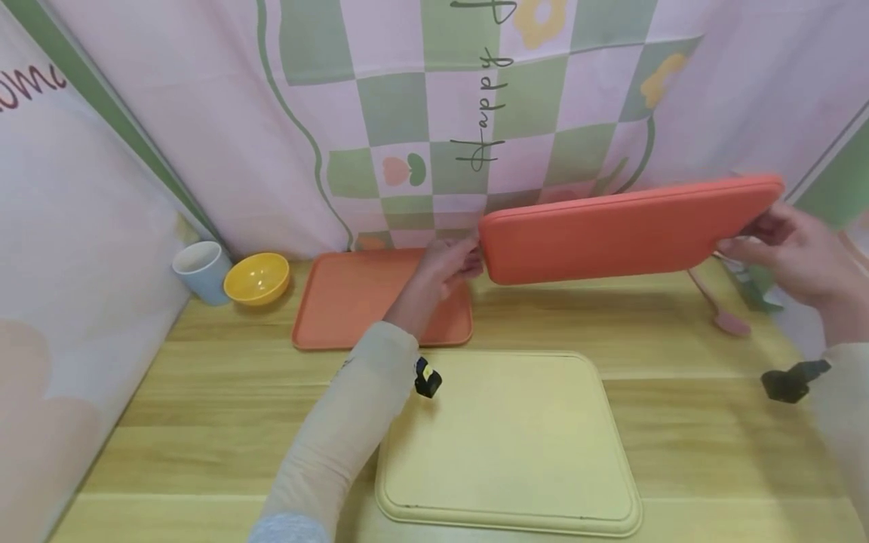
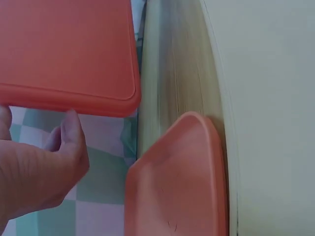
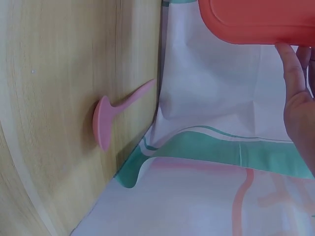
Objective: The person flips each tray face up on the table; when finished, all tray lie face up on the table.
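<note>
A red rectangular tray [image 1: 631, 234] is held up off the table, tilted, between both hands. My left hand [image 1: 448, 264] grips its left edge; in the left wrist view, the thumb and fingers of that hand [image 2: 42, 169] meet the tray's rim [image 2: 74, 103]. At the opposite edge, my right hand [image 1: 790, 245] holds the tray, thumb on the near side; some of its fingers are hidden. Below the left forearm lies an orange tray [image 1: 353, 302] on the table. A pale yellow tray [image 1: 509, 445] lies flat in front, partly overlapped by the left wrist.
A blue cup [image 1: 207, 275] and a yellow bowl [image 1: 258, 279] stand at the back left. Under the right side of the red tray lies a pink ladle [image 3: 103, 123] on the wooden table [image 1: 713, 437]. A patterned curtain [image 1: 204, 121] hangs along the back.
</note>
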Motion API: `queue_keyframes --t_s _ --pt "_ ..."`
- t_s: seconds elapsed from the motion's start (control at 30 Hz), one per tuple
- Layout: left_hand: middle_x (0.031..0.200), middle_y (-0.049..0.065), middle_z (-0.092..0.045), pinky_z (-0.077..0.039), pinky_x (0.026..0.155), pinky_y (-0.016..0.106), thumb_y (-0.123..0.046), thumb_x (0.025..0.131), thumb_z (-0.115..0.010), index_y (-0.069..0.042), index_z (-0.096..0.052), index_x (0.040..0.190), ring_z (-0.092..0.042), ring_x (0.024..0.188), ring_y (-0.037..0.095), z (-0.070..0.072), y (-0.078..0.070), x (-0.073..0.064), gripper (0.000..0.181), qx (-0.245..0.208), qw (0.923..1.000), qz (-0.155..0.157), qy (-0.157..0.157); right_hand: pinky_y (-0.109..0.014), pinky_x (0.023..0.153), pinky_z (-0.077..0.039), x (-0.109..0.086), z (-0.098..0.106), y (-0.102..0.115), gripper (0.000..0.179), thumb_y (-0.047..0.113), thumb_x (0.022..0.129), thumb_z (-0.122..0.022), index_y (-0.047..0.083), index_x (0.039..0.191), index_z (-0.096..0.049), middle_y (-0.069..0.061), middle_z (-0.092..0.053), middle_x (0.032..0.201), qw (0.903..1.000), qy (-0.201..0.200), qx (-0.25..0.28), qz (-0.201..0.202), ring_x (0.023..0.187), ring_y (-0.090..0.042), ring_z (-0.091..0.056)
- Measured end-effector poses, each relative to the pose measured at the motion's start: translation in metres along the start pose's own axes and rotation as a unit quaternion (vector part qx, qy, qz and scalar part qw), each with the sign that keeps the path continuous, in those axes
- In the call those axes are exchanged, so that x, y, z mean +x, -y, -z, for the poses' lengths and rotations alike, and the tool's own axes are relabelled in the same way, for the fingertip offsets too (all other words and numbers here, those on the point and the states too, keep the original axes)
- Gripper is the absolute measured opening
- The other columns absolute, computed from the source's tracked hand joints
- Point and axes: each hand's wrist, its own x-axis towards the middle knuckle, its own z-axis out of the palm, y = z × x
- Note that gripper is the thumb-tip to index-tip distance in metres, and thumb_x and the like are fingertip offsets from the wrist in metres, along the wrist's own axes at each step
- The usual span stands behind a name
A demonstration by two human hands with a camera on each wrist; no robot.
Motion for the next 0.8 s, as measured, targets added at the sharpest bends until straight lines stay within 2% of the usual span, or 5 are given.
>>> queue_keyframes --t_s 0.17,0.33,0.47,0.6,0.8 --pt "0.082 0.012 -0.071 -0.058 0.089 0.036 -0.024 0.097 -0.073 0.013 -0.069 0.111 -0.071 0.073 0.017 0.004 0.003 -0.002 0.04 -0.004 0.9994 0.008 0.033 -0.007 0.079 -0.049 0.0 0.001 0.001 0.054 -0.011 0.093 -0.066 0.014 0.14 -0.059 0.018 -0.067 0.116 0.9998 -0.019 -0.006 -0.006 0.102 0.006 -0.061" --pt "0.081 0.012 -0.073 -0.061 0.077 0.031 -0.004 0.093 -0.074 0.009 -0.072 0.1 -0.071 0.067 0.017 0.006 0.008 -0.002 0.016 -0.018 0.9994 0.016 0.023 -0.006 0.077 -0.038 0.001 -0.002 0.008 0.022 0.003 0.096 -0.07 0.011 0.116 -0.067 0.025 -0.062 0.108 0.9948 -0.048 -0.086 -0.027 0.106 0.007 -0.048" --pt "0.077 0.01 -0.071 -0.061 0.07 0.028 0.003 0.093 -0.071 0.009 -0.073 0.104 -0.07 0.064 0.018 0.008 0.011 0.0 0.013 0.0 0.9991 0.041 0.014 -0.006 0.071 -0.042 0.003 -0.005 0.008 0.01 -0.004 0.096 -0.066 0.003 0.102 -0.069 0.016 -0.057 0.106 0.9947 -0.05 -0.09 0.003 0.104 0.0 -0.045" --pt "0.072 0.008 -0.069 -0.061 0.073 0.028 0.007 0.093 -0.068 0.012 -0.071 0.111 -0.067 0.061 0.016 0.011 0.015 0.0 0.019 0.01 0.9987 0.046 0.018 -0.005 0.07 -0.044 0.003 -0.006 0.007 0.014 -0.008 0.093 -0.067 0.005 0.099 -0.07 0.016 -0.058 0.105 0.9947 -0.063 -0.081 0.003 0.1 0.0 -0.047" --pt "0.072 0.006 -0.068 -0.054 0.052 0.018 0.013 0.088 -0.069 0.016 -0.067 0.116 -0.064 0.06 0.011 0.009 0.02 -0.001 0.028 0.014 0.9988 0.039 0.026 -0.004 0.068 -0.045 0.005 -0.01 0.009 0.03 -0.006 0.092 -0.069 0.018 0.109 -0.074 0.028 -0.063 0.1 0.9927 -0.098 -0.06 -0.037 0.091 0.006 -0.054"
